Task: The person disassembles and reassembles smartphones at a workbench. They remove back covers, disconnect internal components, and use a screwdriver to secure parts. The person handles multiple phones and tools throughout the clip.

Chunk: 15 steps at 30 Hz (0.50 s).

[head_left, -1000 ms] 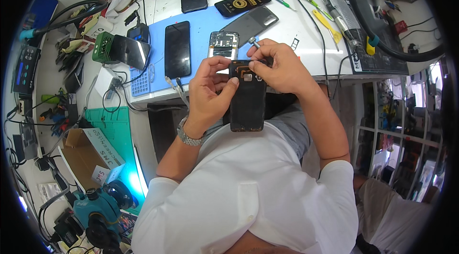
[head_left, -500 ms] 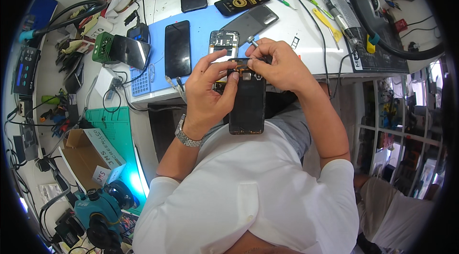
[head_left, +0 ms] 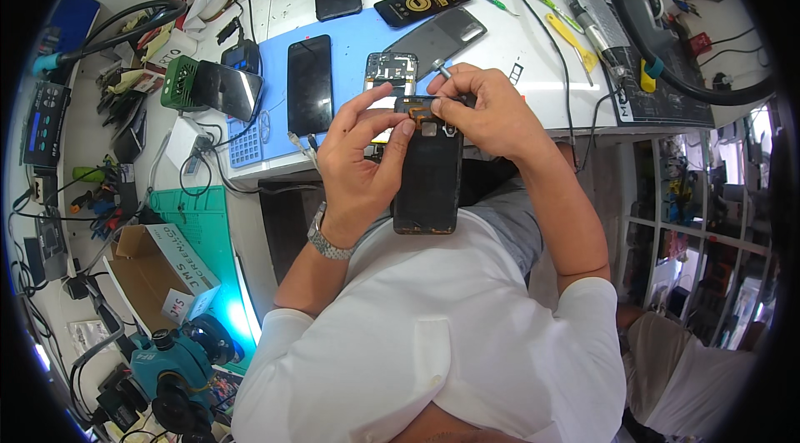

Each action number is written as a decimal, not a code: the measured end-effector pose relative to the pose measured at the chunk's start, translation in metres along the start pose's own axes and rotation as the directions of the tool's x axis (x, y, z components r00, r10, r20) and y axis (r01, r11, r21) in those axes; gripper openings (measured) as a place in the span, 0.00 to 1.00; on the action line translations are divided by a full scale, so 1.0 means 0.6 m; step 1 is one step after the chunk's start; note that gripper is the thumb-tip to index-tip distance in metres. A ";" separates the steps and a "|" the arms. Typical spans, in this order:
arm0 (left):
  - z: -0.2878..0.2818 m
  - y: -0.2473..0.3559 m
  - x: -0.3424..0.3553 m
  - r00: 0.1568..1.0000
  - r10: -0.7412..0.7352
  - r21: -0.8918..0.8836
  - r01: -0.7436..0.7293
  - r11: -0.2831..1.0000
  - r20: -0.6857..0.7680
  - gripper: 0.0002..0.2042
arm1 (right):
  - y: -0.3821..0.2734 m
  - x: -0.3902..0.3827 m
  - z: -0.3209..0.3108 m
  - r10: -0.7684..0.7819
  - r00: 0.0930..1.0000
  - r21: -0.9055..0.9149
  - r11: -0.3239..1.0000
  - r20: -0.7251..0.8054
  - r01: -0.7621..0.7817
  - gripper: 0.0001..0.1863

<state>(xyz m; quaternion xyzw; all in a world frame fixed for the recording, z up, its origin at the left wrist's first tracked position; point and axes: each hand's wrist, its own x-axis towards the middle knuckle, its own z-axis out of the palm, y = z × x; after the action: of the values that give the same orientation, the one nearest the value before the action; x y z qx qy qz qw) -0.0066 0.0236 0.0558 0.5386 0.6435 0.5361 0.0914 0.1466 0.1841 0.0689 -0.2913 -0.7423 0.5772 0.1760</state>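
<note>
My left hand [head_left: 358, 164] grips a black phone back cover [head_left: 429, 180], held upright over my lap at the bench edge. Its thumb and forefinger pinch near the cover's top, by an orange flex part [head_left: 414, 112]. My right hand [head_left: 483, 110] holds a thin metal tool [head_left: 442, 70] at that same top edge, fingers closed around it. Just beyond my hands an opened phone frame [head_left: 385, 70] lies on the blue work mat [head_left: 350, 43].
A black phone [head_left: 309, 85], a grey back panel [head_left: 437, 36] and more phones lie on the mat. Screwdrivers [head_left: 546, 1] and a black hose [head_left: 667, 68] sit to the right. A green holder [head_left: 179, 83], cables, a cardboard box [head_left: 154, 264] and a microscope [head_left: 171, 360] are at left.
The back cover has shifted slightly up and right toward the bench edge. My left fingers have spread and moved to its top, and my right hand has closed in there with the tool.
</note>
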 end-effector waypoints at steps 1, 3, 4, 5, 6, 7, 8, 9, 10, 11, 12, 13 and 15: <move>0.000 -0.001 -0.002 1.000 -0.005 -0.008 0.005 1.000 -0.006 0.06 | -0.002 0.000 0.000 -0.022 1.000 -0.014 1.000 -0.020 0.021 0.12; 0.002 -0.006 -0.006 1.000 -0.016 -0.023 0.015 1.000 -0.020 0.06 | -0.005 -0.001 0.002 -0.053 0.997 -0.032 0.998 -0.051 0.052 0.13; 0.003 -0.007 -0.007 1.000 -0.018 -0.032 0.017 0.999 -0.025 0.06 | -0.006 -0.003 0.004 -0.063 0.996 -0.037 0.997 -0.062 0.060 0.13; 0.003 -0.009 -0.008 0.999 -0.019 -0.041 0.018 0.999 -0.031 0.06 | -0.008 -0.006 0.006 -0.072 0.995 -0.041 0.997 -0.073 0.069 0.13; 0.004 -0.009 -0.008 0.999 -0.022 -0.049 0.020 0.999 -0.036 0.06 | -0.011 -0.008 0.008 -0.081 0.992 -0.058 0.995 -0.094 0.076 0.13; 0.003 -0.008 -0.007 1.000 -0.006 -0.022 0.005 1.000 -0.029 0.06 | -0.015 -0.012 0.010 -0.090 0.989 -0.075 0.994 -0.115 0.082 0.13; 0.001 -0.004 -0.006 1.000 0.009 0.006 -0.009 1.000 -0.021 0.06 | -0.019 -0.015 0.013 -0.100 0.986 -0.092 0.992 -0.136 0.088 0.13; 0.000 -0.001 -0.006 1.000 0.024 0.032 -0.024 0.999 -0.014 0.06 | -0.023 -0.017 0.016 -0.102 0.983 -0.093 0.992 -0.154 0.088 0.12; 0.000 0.003 -0.005 1.000 0.015 0.016 -0.015 1.000 -0.019 0.06 | -0.029 -0.020 0.020 -0.104 0.980 -0.094 0.992 -0.172 0.089 0.12; 0.002 0.008 -0.005 1.000 0.006 0.000 -0.006 1.000 -0.023 0.07 | -0.032 -0.021 0.023 -0.106 0.976 -0.096 0.991 -0.190 0.089 0.12; 0.003 0.012 -0.005 1.000 -0.003 -0.016 0.003 1.000 -0.027 0.07 | -0.034 -0.023 0.025 -0.105 0.975 -0.102 0.991 -0.197 0.086 0.12; 0.003 0.015 -0.004 1.000 0.000 -0.014 -0.001 1.000 -0.030 0.07 | -0.035 -0.024 0.026 -0.103 0.973 -0.109 0.991 -0.204 0.082 0.12; 0.003 0.019 -0.003 0.999 0.007 -0.007 -0.007 1.000 -0.034 0.08 | -0.039 -0.027 0.029 -0.103 0.971 -0.115 0.990 -0.215 0.080 0.12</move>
<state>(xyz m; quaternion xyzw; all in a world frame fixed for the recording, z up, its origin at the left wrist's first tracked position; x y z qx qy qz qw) 0.0020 0.0215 0.0634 0.5314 0.6411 0.5478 0.0806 0.1434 0.1570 0.0880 -0.3278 -0.7604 0.4925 0.2679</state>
